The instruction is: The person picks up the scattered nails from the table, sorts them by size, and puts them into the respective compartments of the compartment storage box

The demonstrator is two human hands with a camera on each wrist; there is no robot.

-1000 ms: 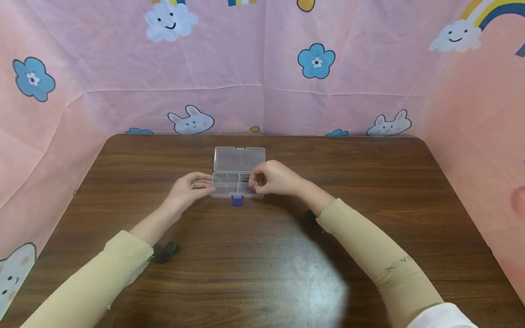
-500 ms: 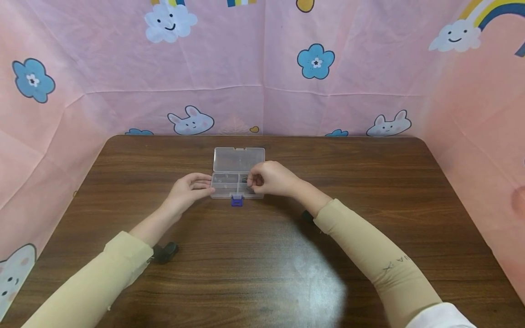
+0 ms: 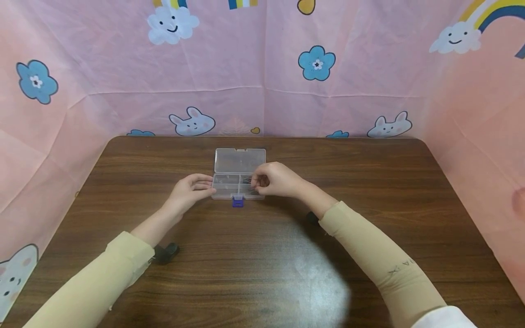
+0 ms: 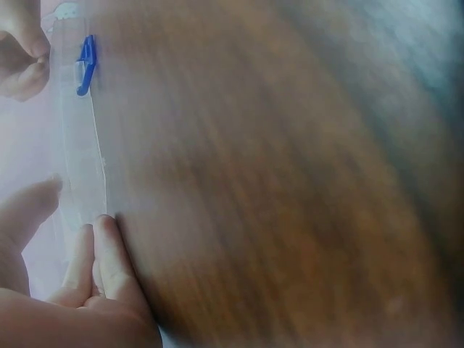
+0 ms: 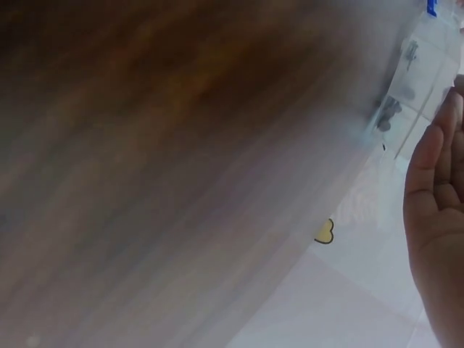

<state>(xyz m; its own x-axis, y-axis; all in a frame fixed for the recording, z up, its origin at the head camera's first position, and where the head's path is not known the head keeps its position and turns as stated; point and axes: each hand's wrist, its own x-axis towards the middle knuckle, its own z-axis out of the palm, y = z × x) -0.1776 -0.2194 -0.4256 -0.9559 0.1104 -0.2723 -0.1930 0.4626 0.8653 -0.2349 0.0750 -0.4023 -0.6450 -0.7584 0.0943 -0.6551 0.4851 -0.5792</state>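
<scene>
A clear plastic divided box (image 3: 225,187) lies on the table, its lid (image 3: 240,160) tipped back and its blue latch (image 3: 238,202) facing the near side. My left hand (image 3: 185,190) touches the box's left end with fairly straight fingers. Over the right compartments is my right hand (image 3: 279,178), thumb and forefinger brought together. In the left wrist view a tiny dark piece seems to sit between those fingertips, too small to make out. Thin wire-like metal pieces (image 3: 246,180) lie in the back right compartment, partly hidden by the hand. The right wrist view shows dark small pieces (image 5: 389,114) in the box.
The brown wooden table (image 3: 262,255) reaches on all sides of the box. Pink printed cloth (image 3: 262,54) hangs behind it and at both sides. Near the left wrist is a black object (image 3: 166,253), and another black object (image 3: 312,217) is by the right wrist.
My right hand moves slightly left, then slightly back right over the compartments, showing more of the metal pieces. The left hand stays at the box's end. The whole head view shifts a little.
</scene>
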